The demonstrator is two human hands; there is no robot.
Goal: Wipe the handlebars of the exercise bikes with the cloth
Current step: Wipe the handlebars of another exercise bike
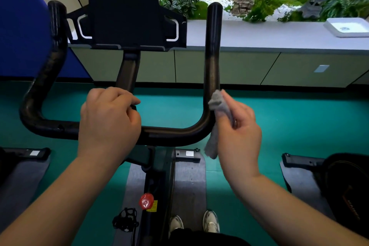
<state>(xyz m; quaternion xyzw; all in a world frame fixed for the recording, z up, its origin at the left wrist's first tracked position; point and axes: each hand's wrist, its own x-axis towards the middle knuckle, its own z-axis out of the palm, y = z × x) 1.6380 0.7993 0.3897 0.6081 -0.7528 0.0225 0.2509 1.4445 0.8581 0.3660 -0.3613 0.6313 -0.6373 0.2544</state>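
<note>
Teal matte flooring [175, 106] surrounds grey rectangular mats [189, 181], backed by a long pale cabinet [259, 66] with a smooth lilac-grey countertop [259, 34] carrying a white square tray [347, 27]; leafy plants [265, 0] and white pebbles sit against a rough stone-textured wall beyond it. Centre: black U-shaped handlebar [179, 133] of an exercise bike, tubular and slightly glossy, its two uprights ending in rounded caps, with a flat black tablet holder [123, 12] on the central stem. Left hand [108, 118] grips the crossbar near the stem, fingers curled over the tube. Right hand [239, 132] pinches a soft grey cloth [217, 118] between thumb and fingertips; the cloth's bunched upper end touches the outer side of the right upright at its lower bend, and its limp tail hangs below the bar. Below: a round red knob [146, 200] on the frame, a black caged pedal [125, 219], and white sneakers [210, 221].
</note>
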